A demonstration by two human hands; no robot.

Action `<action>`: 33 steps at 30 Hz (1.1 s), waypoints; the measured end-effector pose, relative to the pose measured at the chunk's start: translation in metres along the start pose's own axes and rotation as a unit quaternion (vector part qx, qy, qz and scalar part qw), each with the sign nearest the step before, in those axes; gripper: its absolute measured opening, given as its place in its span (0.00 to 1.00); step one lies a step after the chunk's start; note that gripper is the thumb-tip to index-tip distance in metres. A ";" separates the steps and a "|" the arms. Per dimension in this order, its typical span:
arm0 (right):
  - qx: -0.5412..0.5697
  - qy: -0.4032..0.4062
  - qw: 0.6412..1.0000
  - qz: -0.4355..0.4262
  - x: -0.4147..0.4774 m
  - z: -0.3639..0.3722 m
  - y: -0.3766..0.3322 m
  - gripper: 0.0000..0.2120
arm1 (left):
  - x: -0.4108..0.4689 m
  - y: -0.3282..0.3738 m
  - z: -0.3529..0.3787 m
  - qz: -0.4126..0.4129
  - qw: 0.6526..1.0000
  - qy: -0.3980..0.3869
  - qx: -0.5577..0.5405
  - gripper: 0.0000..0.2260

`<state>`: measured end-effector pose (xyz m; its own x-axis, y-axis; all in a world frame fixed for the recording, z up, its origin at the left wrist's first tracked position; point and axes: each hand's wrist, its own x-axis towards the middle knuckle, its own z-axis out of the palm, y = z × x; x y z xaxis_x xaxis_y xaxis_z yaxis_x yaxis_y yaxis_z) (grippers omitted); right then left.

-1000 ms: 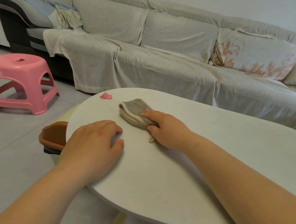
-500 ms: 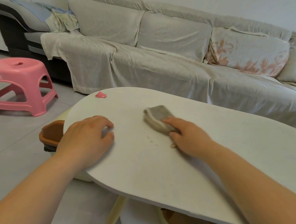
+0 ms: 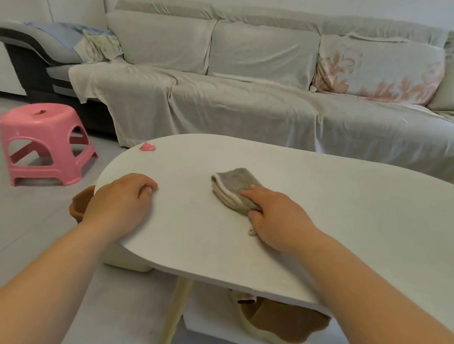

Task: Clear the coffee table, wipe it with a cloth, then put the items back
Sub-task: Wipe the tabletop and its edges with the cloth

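Note:
A white oval coffee table (image 3: 338,205) fills the middle of the head view. A folded grey cloth (image 3: 233,185) with a cream edge lies on its top, left of centre. My right hand (image 3: 278,220) presses down on the near end of the cloth, thumb curled against its side. My left hand (image 3: 120,205) rests palm-down on the table's left rim, fingers curled loosely, holding nothing. A small pink scrap (image 3: 147,147) lies at the table's far left edge.
A pink plastic stool (image 3: 41,142) stands on the tiled floor to the left. A long sofa (image 3: 252,93) under a grey cover runs behind the table. A brown bin (image 3: 79,205) sits below the left rim. Brown and cream fabric (image 3: 280,324) lies under the table.
My right hand has slid the cloth from the table's left end toward the middle. My left hand has stayed on the left rim. The view has pulled back.

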<state>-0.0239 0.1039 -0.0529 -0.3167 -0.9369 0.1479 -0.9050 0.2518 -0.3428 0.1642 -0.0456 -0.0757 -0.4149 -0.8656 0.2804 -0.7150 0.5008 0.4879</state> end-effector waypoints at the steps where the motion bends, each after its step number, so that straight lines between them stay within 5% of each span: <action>1: 0.011 -0.009 0.999 -0.043 -0.008 0.006 -0.007 0.21 | -0.001 0.000 0.000 -0.013 1.000 0.002 0.004 0.13; 4: 0.039 -0.012 0.992 -0.123 -0.033 0.017 -0.018 0.21 | -0.008 -0.001 -0.001 -0.051 0.999 0.010 0.003 0.15; 13: 0.046 -0.028 0.995 -0.085 -0.032 0.007 -0.020 0.21 | -0.020 0.011 -0.007 -0.067 0.996 0.024 -0.046 0.15; 19: 0.007 -0.010 1.000 0.009 0.016 0.006 -0.010 0.21 | -0.031 -0.023 -0.010 0.083 0.993 -0.015 -0.083 0.15; 26: -0.030 0.003 0.991 0.133 0.098 0.025 -0.041 0.21 | -0.017 -0.062 -0.012 0.093 0.986 -0.008 -0.137 0.24; 33: -0.045 -0.014 0.997 0.059 0.177 0.070 -0.126 0.23 | -0.012 -0.073 -0.004 0.104 0.982 -0.004 -0.160 0.31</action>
<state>0.0536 -0.1106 -0.0490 -0.4162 -0.9053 0.0844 -0.8836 0.3808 -0.2724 0.2235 -0.0720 -0.1109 -0.5374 -0.7447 0.3957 -0.4017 0.6386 0.6563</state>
